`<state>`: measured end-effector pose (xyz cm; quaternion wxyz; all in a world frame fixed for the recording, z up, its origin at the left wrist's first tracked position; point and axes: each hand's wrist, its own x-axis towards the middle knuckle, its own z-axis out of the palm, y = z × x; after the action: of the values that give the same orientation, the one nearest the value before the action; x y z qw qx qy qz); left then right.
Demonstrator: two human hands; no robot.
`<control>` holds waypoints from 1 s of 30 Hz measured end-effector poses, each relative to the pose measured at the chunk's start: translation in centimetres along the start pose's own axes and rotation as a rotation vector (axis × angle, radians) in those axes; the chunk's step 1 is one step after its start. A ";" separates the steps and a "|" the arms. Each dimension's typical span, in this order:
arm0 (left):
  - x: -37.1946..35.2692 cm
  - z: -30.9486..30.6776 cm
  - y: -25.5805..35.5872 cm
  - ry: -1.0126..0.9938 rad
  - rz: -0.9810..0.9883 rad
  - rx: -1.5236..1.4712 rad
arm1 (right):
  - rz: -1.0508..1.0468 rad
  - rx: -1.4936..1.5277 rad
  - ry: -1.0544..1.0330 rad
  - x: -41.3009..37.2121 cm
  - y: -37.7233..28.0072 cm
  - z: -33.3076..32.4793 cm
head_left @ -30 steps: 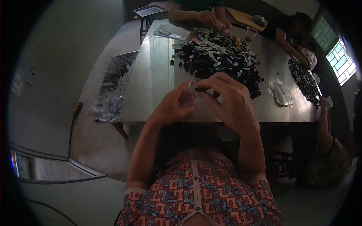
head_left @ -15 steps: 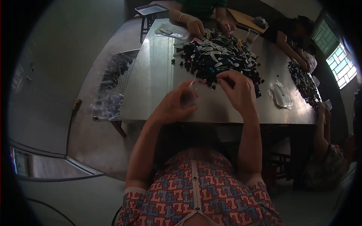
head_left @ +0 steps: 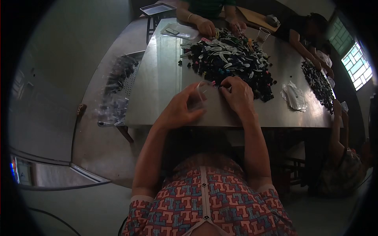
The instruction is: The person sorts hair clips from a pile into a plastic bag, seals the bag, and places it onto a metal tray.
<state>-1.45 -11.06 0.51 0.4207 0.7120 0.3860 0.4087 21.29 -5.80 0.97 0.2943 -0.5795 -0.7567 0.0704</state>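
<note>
My left hand (head_left: 178, 109) is curled around a small clear plastic bag (head_left: 202, 92), held above the near part of the metal table (head_left: 153, 90). Close beside it, my right hand (head_left: 238, 96) has thumb and forefinger pinched on a tiny dark piece, too small to name. Just beyond both hands lies a big heap of small black and white pieces (head_left: 226, 55), with a few coloured ones among them. The inside of the bag is partly hidden by my left fingers.
A stack of clear bags (head_left: 293, 97) lies to the right. Another dark heap (head_left: 317, 84) is at the right edge, with other people's hands near it. Across the table, a person's hands (head_left: 205, 27) work at the main heap. A tray of filled bags (head_left: 114, 106) stands left.
My right hand has moved left, closer to the bag in my left hand. My left hand has hardly shifted. The person opposite has moved their hands slightly.
</note>
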 end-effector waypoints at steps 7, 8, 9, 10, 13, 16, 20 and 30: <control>0.0 -0.1 -0.2 0.014 0.022 0.048 | 0.018 0.307 0.037 -0.9 -0.8 -2.3; 0.0 -0.2 -0.2 0.009 0.040 0.067 | 0.047 0.402 0.025 -1.2 -1.6 -3.4; 0.1 -0.2 -0.5 0.011 0.040 0.066 | 0.046 0.401 0.023 -1.6 -2.2 -4.1; 0.1 -0.2 -0.9 0.004 0.067 0.061 | -0.020 0.485 0.035 -2.0 -2.9 -4.8; 0.1 -0.3 0.0 -0.018 0.033 0.047 | -0.159 0.509 0.047 -3.1 -6.2 -7.8; 0.2 0.0 -1.0 -0.016 0.032 0.030 | -0.297 0.355 0.080 -3.8 -8.2 -7.7; 0.2 0.1 -1.2 0.044 0.110 0.152 | -0.447 0.151 0.178 -3.7 -9.6 -6.4; -0.1 0.0 0.0 0.017 0.026 0.062 | -0.277 0.484 -0.015 -1.7 -5.9 -6.0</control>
<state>-1.53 -11.19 0.51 0.3898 0.7261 0.3928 0.4081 19.82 -10.68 7.90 0.4254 -0.3827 -0.7921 0.2124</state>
